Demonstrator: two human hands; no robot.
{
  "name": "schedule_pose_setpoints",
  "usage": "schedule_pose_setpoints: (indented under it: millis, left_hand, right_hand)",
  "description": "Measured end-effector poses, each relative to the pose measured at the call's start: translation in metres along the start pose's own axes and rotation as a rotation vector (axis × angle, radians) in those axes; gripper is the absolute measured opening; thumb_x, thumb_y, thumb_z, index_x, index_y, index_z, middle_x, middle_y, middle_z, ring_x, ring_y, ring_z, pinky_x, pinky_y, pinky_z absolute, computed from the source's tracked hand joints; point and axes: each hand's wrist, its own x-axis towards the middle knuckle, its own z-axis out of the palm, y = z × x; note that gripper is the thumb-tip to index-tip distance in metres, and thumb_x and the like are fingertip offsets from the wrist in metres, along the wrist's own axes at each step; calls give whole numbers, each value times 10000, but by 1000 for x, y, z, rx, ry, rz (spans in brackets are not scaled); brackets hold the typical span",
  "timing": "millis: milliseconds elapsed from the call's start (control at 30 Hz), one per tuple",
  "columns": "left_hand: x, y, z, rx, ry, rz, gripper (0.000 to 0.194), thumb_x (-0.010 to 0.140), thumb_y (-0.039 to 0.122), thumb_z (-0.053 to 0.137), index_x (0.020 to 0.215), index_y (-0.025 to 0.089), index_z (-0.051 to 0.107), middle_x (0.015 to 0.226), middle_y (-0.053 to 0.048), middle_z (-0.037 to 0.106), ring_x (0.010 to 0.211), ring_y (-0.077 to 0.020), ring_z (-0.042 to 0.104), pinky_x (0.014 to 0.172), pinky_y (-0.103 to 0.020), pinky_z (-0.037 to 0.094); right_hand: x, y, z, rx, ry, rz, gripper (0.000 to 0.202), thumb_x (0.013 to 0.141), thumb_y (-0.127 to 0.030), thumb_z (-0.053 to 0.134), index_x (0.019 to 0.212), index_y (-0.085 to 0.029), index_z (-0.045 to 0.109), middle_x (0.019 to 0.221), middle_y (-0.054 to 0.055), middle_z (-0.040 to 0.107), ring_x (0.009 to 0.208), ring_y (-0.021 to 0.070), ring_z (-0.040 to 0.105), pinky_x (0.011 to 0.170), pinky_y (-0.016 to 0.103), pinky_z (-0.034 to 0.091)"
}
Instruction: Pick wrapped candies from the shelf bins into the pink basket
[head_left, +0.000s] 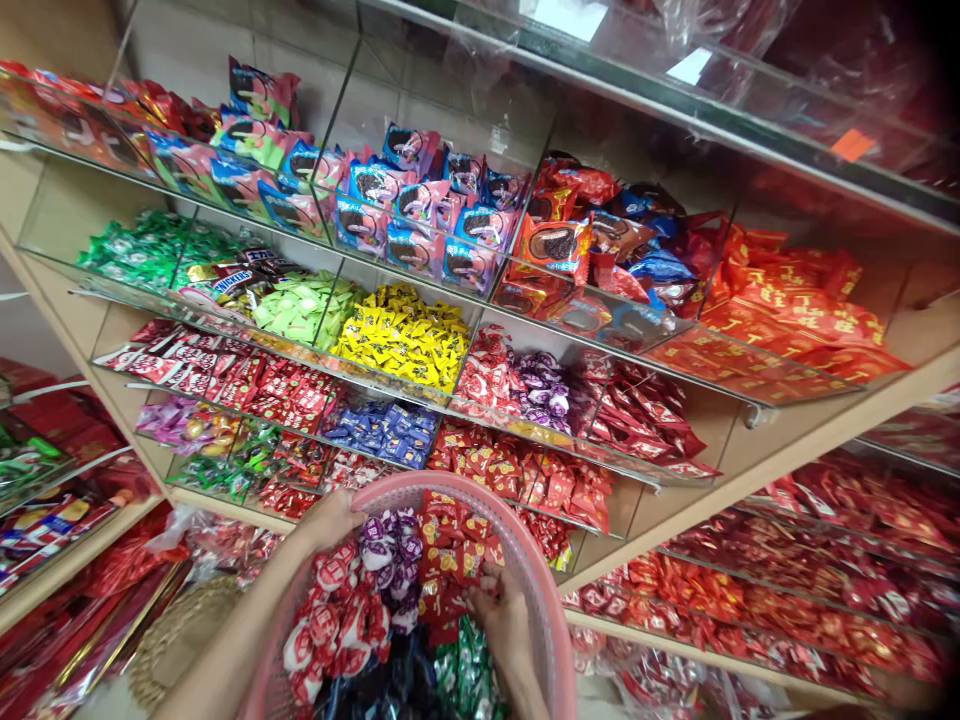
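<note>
A pink plastic basket (556,600) of wrapped candies is in front of me, low in the view. My left hand (330,522) grips its rim on the far left side. Inside lie red-and-white lollipops (337,610), purple-wrapped lollipops (391,560), red square candy packets (454,545), dark-wrapped candies (394,685) and green-wrapped candies (465,670). My right hand (504,612) is within the basket at the right, beside the red packets. Its fingers are curled together against them; whatever they hold is hidden.
Tilted shelves with a clear front panel (405,380) hold sorted sweets: yellow candies (405,335), blue candies (382,430), cookie packs (420,215) and red packets (802,300). A wooden shelf edge (780,470) slopes down right. A woven ring (184,640) lies lower left.
</note>
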Motion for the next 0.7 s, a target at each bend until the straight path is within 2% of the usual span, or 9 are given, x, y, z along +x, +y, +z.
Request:
schedule_pose_setpoints:
  millis: [100,233,333,433,533,633,700]
  left_hand:
    - [0,1,-1,-1,-1,7,205,676,327,457,651,133,520,551,4,467,518,-94,434,482,-178,271]
    - [0,2,-2,-2,6,-9,222,676,342,462,668,133,536,550,5,467,514,-94,432,478,-179,264]
    - [1,-1,0,-1,4,-24,245,678,364,461,690,132,540,559,6,469,518,-93,429,474,-179,255]
    - [2,-4,2,-3,-9,-16,241,678,357,452,699,135,543,563,9,473,526,-92,435,482,-178,259]
    - [4,-6,3,-16,-16,-5,231,672,347,446,695,137,541,557,13,465,524,-91,436,485,-176,261]
    - [5,-6,4,-22,-13,3,239,668,357,447,681,134,532,538,15,450,504,-89,427,479,-177,255]
    - [4,-6,4,-20,-18,10,233,670,352,439,665,136,525,528,16,444,491,-87,421,472,-178,251]
  right_hand:
    - [1,4,-1,-28,14,-15,422,523,-323,678,879,-173,508,626,-44,489,537,144,541,513,276,462]
    - [-5,9,-11,-112,22,-48,425,527,-379,678,873,-174,542,618,-33,514,500,127,514,462,242,420]
    - [-3,-2,-22,-242,27,-128,399,548,-425,667,835,-164,573,603,-21,540,488,126,499,447,233,387]
    - [17,-37,-29,-454,26,-286,318,632,-428,612,797,-158,590,586,-5,554,521,139,503,496,241,385]
    - [53,-86,-27,-741,-16,-494,257,769,-334,474,941,-167,566,738,31,605,643,157,541,614,261,402]
    - [96,-123,-15,-1057,-134,-673,294,790,-184,391,1049,-172,531,960,75,589,873,175,525,760,273,384]
    - [120,-133,-6,-1354,-246,-703,415,745,-114,424,1151,-180,478,1133,100,517,1037,199,444,846,300,344]
